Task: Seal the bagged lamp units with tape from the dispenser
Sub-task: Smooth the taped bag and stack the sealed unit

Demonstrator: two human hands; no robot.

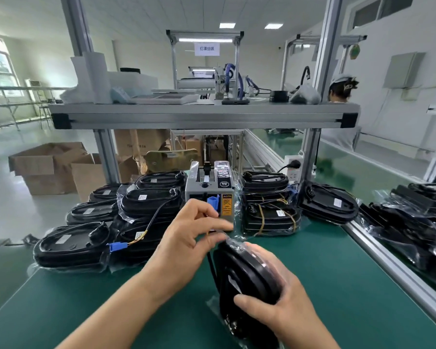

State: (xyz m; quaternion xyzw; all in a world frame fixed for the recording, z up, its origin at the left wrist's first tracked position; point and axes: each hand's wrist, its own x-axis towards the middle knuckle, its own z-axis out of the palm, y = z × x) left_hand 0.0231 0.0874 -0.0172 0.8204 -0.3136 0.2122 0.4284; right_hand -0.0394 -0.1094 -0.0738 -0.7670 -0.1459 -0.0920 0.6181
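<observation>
1. Currently the right hand (274, 293) grips the bagged lamp unit (247, 275), stood on edge on the green table (325, 260) just before the dispenser (210, 190); keep it steady.
2. The left hand (186, 238), fingers half curled, meets the bag's top; whether it pinches tape is too blurred to tell.
3. Fold the loose plastic flat first, then press the strip smoothly across.

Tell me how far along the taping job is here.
Done: unclear; a left stack and a right stack of bagged lamps flank the tape dispenser, their seals too small to see. In hand: the right hand grips one bagged unit on edge on the green mat; the left hand works at its bag top by the dispenser, any tape blurred. Left: at least this seal.
</observation>
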